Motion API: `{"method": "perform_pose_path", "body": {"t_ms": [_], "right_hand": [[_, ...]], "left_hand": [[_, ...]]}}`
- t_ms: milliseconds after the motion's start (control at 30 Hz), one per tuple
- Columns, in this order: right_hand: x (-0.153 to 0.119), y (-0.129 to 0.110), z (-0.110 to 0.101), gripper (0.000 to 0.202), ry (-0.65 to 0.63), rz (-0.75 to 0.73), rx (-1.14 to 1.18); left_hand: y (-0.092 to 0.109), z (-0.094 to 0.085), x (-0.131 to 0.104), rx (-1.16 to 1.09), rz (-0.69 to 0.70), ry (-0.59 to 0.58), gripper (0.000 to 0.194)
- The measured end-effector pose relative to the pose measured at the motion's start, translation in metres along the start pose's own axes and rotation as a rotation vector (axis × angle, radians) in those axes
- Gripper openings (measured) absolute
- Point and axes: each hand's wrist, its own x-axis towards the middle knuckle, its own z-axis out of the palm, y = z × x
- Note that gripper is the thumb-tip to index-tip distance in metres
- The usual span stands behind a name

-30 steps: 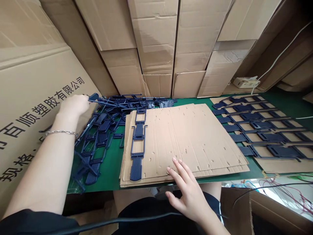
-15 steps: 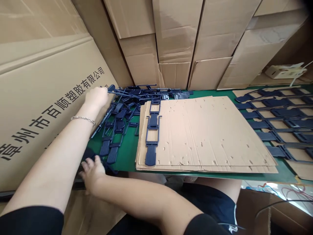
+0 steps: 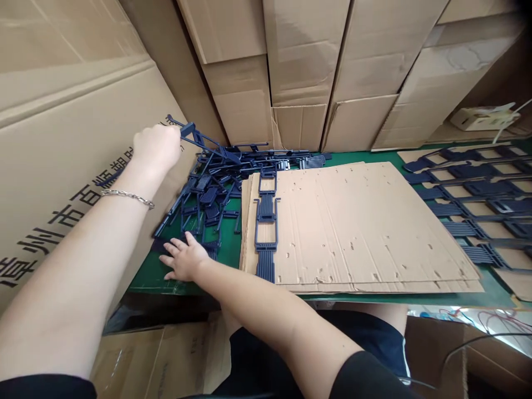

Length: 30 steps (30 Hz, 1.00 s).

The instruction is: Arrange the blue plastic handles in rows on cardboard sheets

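Observation:
My left hand [image 3: 155, 147], with a chain bracelet at the wrist, is closed around a dark blue plastic frame piece [image 3: 188, 129]. It is raised above the left end of a tangled pile of similar frame pieces [image 3: 210, 194]. Part of the held piece shows past the far side of my forearm; the grip itself is hidden. Fingers spread, my right hand [image 3: 187, 259] is at the pile's near edge, low over the green tabletop [image 3: 155, 271]. A linked strip of dark blue frames [image 3: 266, 235] lies along the left edge of stacked cardboard sheets [image 3: 353, 221].
A large printed carton [image 3: 62, 138] leans at the left. Tall cardboard boxes [image 3: 307, 61] stand behind the table. More rows of frame strips [image 3: 474, 191] lie on cardboard at the right. A small pale box [image 3: 482, 119] is at the back right.
My left hand has lifted upward and left, raising the frame piece out of the pile. My right hand has moved up and right from the table's front edge onto the tabletop side.

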Motion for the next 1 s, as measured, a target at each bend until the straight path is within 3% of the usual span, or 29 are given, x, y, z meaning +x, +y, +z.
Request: {"method": "perform_pose_path", "body": {"t_ms": [200,333,400,467,533,600,667,767,900,1000], "right_hand": [[-0.019,0.025,-0.021,0.049,0.134,-0.033,-0.133],[-0.063,0.041,-0.060,0.035,0.294,-0.131,-0.195],[-0.094,0.054,-0.081,0.037,0.476,-0.151,-0.243],[-0.127,0.072,-0.098,0.039,0.723,-0.045,-0.303],[-0.156,0.090,-0.111,0.037,0.948,0.174,-0.329],[-0.179,0.107,-0.121,0.039,1.049,0.362,-0.342],[-0.197,0.118,-0.129,0.046,1.036,0.452,-0.338],[-0.215,0.128,-0.133,0.052,0.950,0.460,-0.318],[-0.235,0.138,-0.118,0.053,0.705,0.374,-0.235],[-0.257,0.151,-0.106,0.055,0.554,0.458,-0.105]], "left_hand": [[-0.012,-0.029,-0.016,0.019,-0.111,0.145,0.035],[-0.012,-0.041,-0.039,-0.013,-0.223,0.207,0.036],[-0.011,-0.045,-0.057,-0.050,-0.260,0.259,0.039],[-0.008,-0.049,-0.080,-0.119,-0.313,0.321,0.044],[-0.003,-0.050,-0.105,-0.206,-0.370,0.367,0.050],[0.005,-0.048,-0.129,-0.271,-0.398,0.393,0.054],[0.015,-0.041,-0.148,-0.304,-0.372,0.407,0.054],[0.031,-0.025,-0.163,-0.343,-0.190,0.432,0.052],[0.047,-0.005,-0.169,-0.411,0.096,0.451,0.057],[0.046,0.003,-0.173,-0.419,0.048,0.339,0.054]]}}
